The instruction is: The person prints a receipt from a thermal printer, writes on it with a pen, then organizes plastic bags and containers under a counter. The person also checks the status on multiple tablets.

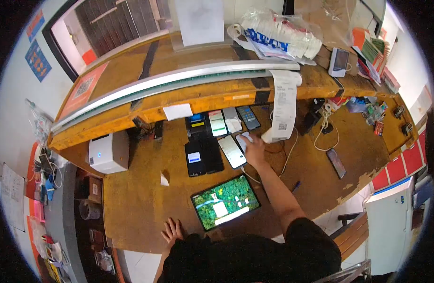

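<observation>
The right hand point(255, 151) seems to touch the white phone point(240, 141) near the hanging receipt point(284, 106), its grip I cannot tell, the left hand point(171, 230) lies open-fingered on the desk point(141, 203), and a careless sideways move could tear the receipt.

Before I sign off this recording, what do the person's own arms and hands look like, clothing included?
The person wears a plain black short-sleeved cloth top. Its loose right sleeve ends near the elbow, leaving the right forearm bare. Neither the right hand nor the left hand wears a glove, and no wristwatch shows on the right wrist.
</observation>
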`<state>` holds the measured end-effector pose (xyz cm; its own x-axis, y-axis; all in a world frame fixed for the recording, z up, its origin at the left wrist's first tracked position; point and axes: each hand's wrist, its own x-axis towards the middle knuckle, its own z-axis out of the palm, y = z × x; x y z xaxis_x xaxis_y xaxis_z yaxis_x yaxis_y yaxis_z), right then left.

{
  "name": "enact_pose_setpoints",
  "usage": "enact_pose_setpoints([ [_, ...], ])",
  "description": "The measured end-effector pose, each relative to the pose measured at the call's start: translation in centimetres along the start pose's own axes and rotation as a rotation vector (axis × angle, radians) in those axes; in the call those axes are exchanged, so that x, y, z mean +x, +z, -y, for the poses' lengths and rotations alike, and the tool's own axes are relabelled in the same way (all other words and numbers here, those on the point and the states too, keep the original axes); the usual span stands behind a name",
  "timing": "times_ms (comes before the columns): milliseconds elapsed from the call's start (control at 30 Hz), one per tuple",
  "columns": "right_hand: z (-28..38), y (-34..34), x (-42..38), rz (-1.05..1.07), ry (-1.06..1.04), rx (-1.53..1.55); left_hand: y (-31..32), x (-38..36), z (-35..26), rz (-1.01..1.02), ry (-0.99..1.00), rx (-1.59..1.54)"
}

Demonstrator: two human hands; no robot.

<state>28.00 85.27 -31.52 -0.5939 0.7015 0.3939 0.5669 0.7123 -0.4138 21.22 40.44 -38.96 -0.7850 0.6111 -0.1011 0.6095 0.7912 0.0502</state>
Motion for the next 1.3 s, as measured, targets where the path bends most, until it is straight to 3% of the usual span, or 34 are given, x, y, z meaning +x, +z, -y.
enact_pose_setpoints([
  [67,0.2,3.6,4.5,0.327,0.134,-0.007,-2.0,0.0,-0.5,0.042,-0.021,-0.030],
  [133,1.3,5.5,7.4,0.285,0.124,-0.139,-3.4,0.5,-0.7,0.240,0.004,-0.107],
  [167,1.2,6.3,8.7,0.287,0.127,-0.138,-3.3,1.2,-0.7,0.243,0.005,-0.104],
  [267,0.2,8.5,11.0,0.486,0.302,-0.160,-5.0,2.2,-2.0,0.327,-0.092,-0.089],
  [333,-1.2,9.2,10.8,0.327,0.352,-0.078,-8.3,2.7,-4.2,0.362,-0.195,-0.104],
  [367,-0.6,7.7,9.5,0.001,0.275,0.020,-7.3,2.0,-3.7,0.379,-0.194,-0.103],
  [400,-0.6,6.3,8.4,0.009,0.283,0.013,-5.6,1.2,-2.7,0.269,-0.125,-0.055],
  [467,-1.1,2.8,6.0,-0.144,0.063,0.417,-2.4,1.9,-1.8,0.158,-0.042,-0.010],
  [500,-0.4,0.8,3.8,-0.170,0.020,0.283,-0.7,3.0,-1.8,0.146,-0.174,-0.060],
  [533,-0.9,-0.4,1.8,-0.068,0.035,0.321,0.0,3.7,-1.7,0.132,-0.304,-0.110],
  [567,-1.5,-1.1,-0.4,-0.089,-0.004,0.227,-1.3,4.8,-2.1,0.131,-0.282,-0.111],
  [633,-1.7,-2.9,-4.0,-0.022,-0.001,0.089,-5.7,8.5,-4.5,-0.036,0.069,-0.705],
  [700,-1.9,-4.2,-6.1,0.199,0.129,0.036,-5.0,13.4,-5.6,-0.128,0.347,-0.587],
  [733,-2.1,-4.2,-6.8,0.273,0.173,-0.077,-5.0,15.2,-6.2,-0.129,0.386,-0.596],
  [800,-2.5,-4.3,-7.4,0.341,0.210,0.001,-5.9,19.3,-7.7,-0.069,0.449,-0.622],
  [833,-2.5,-4.3,-7.5,0.363,0.247,-0.017,-2.3,22.7,-6.6,0.154,0.409,-0.914],
  [967,-2.4,-3.6,-7.8,0.364,0.337,0.026,-2.6,25.7,-8.4,0.090,0.586,-1.021],
  [1067,-3.1,-2.7,-8.5,0.259,0.317,0.026,-0.6,26.6,-8.1,0.170,0.582,-1.064],
  [1100,-2.7,-3.5,-8.4,0.289,0.343,0.064,-5.2,24.2,-10.1,0.304,0.535,-1.121],
  [1200,-2.8,-3.6,-8.5,0.296,0.344,0.117,-2.1,25.9,-10.0,0.204,0.563,-1.113],
  [1300,-3.0,-3.3,-9.3,0.203,0.283,0.114,-3.9,24.2,-11.6,0.295,0.552,-1.294],
])
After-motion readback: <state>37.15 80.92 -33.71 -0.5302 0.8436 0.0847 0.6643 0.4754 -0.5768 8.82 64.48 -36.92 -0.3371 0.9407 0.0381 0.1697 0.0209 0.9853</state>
